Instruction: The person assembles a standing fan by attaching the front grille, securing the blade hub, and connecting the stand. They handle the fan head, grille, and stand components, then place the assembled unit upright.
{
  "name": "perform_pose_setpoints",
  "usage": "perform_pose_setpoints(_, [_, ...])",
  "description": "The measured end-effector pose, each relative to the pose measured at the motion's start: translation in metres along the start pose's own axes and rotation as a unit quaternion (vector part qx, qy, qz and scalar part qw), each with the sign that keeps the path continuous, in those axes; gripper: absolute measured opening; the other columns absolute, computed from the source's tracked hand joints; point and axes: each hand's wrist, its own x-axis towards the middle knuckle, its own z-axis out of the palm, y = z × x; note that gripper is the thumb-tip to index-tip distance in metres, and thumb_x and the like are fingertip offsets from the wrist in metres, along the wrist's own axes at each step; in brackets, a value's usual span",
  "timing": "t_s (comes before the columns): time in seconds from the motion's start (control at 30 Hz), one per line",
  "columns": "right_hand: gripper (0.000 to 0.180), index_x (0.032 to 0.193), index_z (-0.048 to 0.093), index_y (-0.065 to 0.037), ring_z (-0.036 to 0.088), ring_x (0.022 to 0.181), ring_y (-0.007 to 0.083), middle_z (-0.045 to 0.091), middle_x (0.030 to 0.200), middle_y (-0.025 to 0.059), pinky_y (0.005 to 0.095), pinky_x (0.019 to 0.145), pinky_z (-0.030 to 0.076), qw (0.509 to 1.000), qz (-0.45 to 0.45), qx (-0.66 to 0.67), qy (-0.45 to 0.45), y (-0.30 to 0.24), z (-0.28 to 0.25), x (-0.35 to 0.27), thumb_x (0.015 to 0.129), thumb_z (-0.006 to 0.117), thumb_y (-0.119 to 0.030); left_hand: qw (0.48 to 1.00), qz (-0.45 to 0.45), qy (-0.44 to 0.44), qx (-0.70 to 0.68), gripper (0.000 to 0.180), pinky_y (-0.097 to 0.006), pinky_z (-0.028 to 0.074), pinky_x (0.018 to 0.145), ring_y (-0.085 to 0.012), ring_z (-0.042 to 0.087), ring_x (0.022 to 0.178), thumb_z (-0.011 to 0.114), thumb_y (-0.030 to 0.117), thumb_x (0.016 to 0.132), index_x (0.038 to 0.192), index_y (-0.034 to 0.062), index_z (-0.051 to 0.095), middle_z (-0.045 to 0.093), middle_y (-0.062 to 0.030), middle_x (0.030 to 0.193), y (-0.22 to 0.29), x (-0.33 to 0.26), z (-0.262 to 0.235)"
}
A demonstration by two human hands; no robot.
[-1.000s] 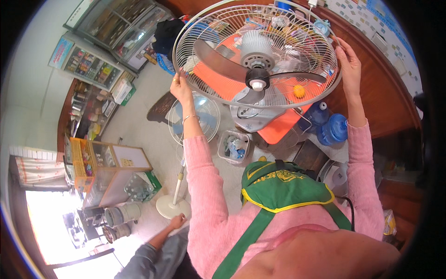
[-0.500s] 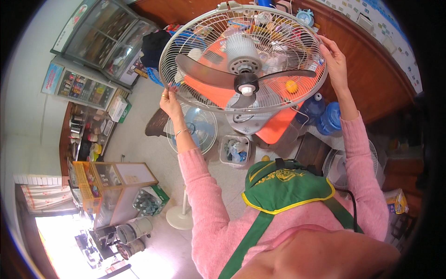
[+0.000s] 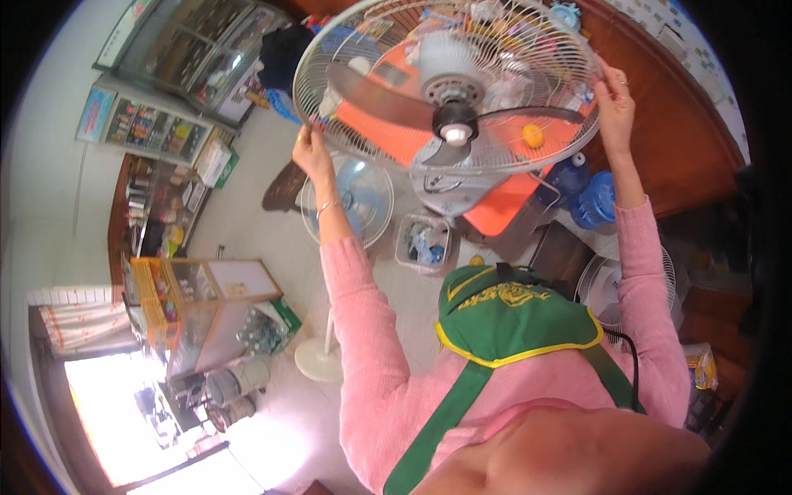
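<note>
A large fan head [image 3: 455,125] with a pale wire guard, dark see-through blades and a white hub cap is held up at the far middle, at arms' length. My left hand [image 3: 313,157] is closed on the left edge of the guard's rim, the fingers partly hidden. At the right edge my right hand [image 3: 615,99] grips the rim, its fingertips against the wires. Behind the guard lies an orange tabletop [image 3: 505,205] crowded with small items. A yellow round object [image 3: 533,137] shows through the wires there.
A standing fan with blue blades [image 3: 351,202] is below my left forearm. A white bin [image 3: 423,256] with bags in it stands on the floor. Blue water jugs [image 3: 594,202] are at right, near another floor fan [image 3: 601,285]. Display cabinets [image 3: 157,132] line the left wall.
Both hands and the fan head have shifted up and slightly right in the picture. The guard's upper edge now runs out of view. Both hands still grip the rim.
</note>
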Motion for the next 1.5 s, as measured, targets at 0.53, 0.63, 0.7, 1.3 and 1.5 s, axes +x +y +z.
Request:
perform_pose_setpoints(0.53, [0.028,0.118,0.058,0.001,0.052,0.098,0.0115,0.055,0.107,0.0034,0.0229,0.087,0.041,0.988,0.070,-0.110,0.087,0.058,-0.012,-0.076,0.092,0.059,-0.011,0.988,-0.148,-0.001,0.046,0.022,-0.024,0.051,0.060,-0.0094,0.062,0.075,0.062,0.007,0.088,0.110,-0.0001,0.064,0.067,-0.0062,0.086,-0.071,-0.070,0.015])
perform_pose_setpoints(0.63, [0.032,0.122,0.053,0.001,0.053,0.098,0.0109,0.056,0.109,0.0041,0.0241,0.088,0.041,0.981,0.153,-0.087,0.076,0.073,-0.009,-0.108,0.094,0.056,-0.014,0.982,-0.188,-0.001,0.033,0.025,-0.026,0.055,0.058,-0.0137,0.065,0.075,0.063,0.005,0.087,0.111,-0.0008,0.060,0.065,-0.0087,0.093,-0.089,-0.089,0.026])
perform_pose_setpoints(0.7, [0.043,0.132,0.041,0.002,0.055,0.102,0.0124,0.056,0.115,0.0071,0.0267,0.092,0.042,0.977,0.199,-0.037,0.072,0.082,-0.003,-0.132,0.094,0.055,-0.013,0.979,-0.198,-0.008,0.046,0.025,-0.027,0.056,0.057,-0.0142,0.065,0.077,0.061,0.005,0.088,0.112,-0.0010,0.059,0.066,-0.0092,0.095,-0.097,-0.102,0.033])
perform_pose_setpoints(1.3, [0.015,0.099,0.058,0.000,0.064,0.084,0.0192,0.063,0.092,0.0093,0.0334,0.070,0.057,0.745,0.637,0.191,0.053,0.135,0.109,-0.225,0.086,0.061,-0.005,0.936,-0.345,-0.013,-0.067,0.026,-0.030,0.059,0.062,-0.0198,0.062,0.088,0.055,-0.005,0.086,0.112,-0.0063,0.050,0.060,-0.0148,0.104,-0.113,-0.143,0.063])
perform_pose_setpoints(1.5, [0.012,0.095,0.055,0.002,0.063,0.082,0.0228,0.060,0.092,0.0117,0.0343,0.070,0.060,0.735,0.642,0.195,0.093,0.136,0.110,-0.230,0.084,0.061,-0.001,0.924,-0.374,-0.047,-0.065,0.025,-0.031,0.057,0.064,-0.0192,0.064,0.084,0.054,-0.010,0.084,0.108,-0.0030,0.053,0.063,-0.0127,0.098,-0.113,-0.147,0.062])
